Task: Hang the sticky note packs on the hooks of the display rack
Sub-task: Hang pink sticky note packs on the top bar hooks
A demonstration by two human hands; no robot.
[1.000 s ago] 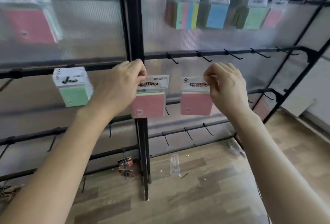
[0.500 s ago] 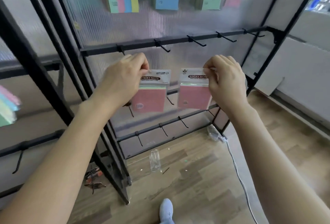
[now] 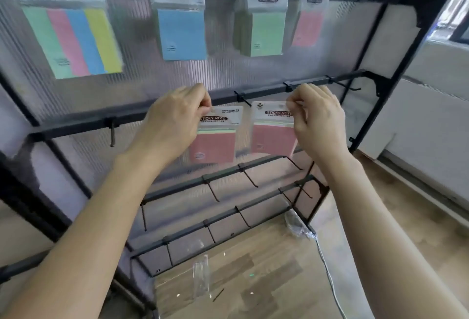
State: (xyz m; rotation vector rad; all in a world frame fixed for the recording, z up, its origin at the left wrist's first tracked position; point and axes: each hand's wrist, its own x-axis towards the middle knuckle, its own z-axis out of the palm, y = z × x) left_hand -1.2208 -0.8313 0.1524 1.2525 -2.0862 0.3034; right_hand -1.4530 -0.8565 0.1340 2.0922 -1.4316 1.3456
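Note:
Two pink sticky note packs are held up in front of the black display rack (image 3: 319, 81). My left hand (image 3: 177, 115) pinches the white header of the left pink pack (image 3: 214, 147). My right hand (image 3: 317, 118) pinches the header of the right pink pack (image 3: 272, 138). Both packs hang just below the second rail, close to a bare hook (image 3: 242, 99) between them. The top rail carries a striped multicolour pack (image 3: 73, 39), a blue pack (image 3: 181, 31), a green pack (image 3: 264, 31) and a pink pack (image 3: 308, 26).
Lower rails with several bare hooks (image 3: 250, 177) run beneath the packs. A translucent ribbed panel backs the rack. On the wooden floor lie a clear plastic wrapper (image 3: 201, 276), a white cable (image 3: 328, 268) and crumpled plastic (image 3: 295, 226). A white wall is on the right.
The view has shifted right and closer to the right rack section. Both hands have lifted the two pink packs up toward the second rail, keeping hold of them.

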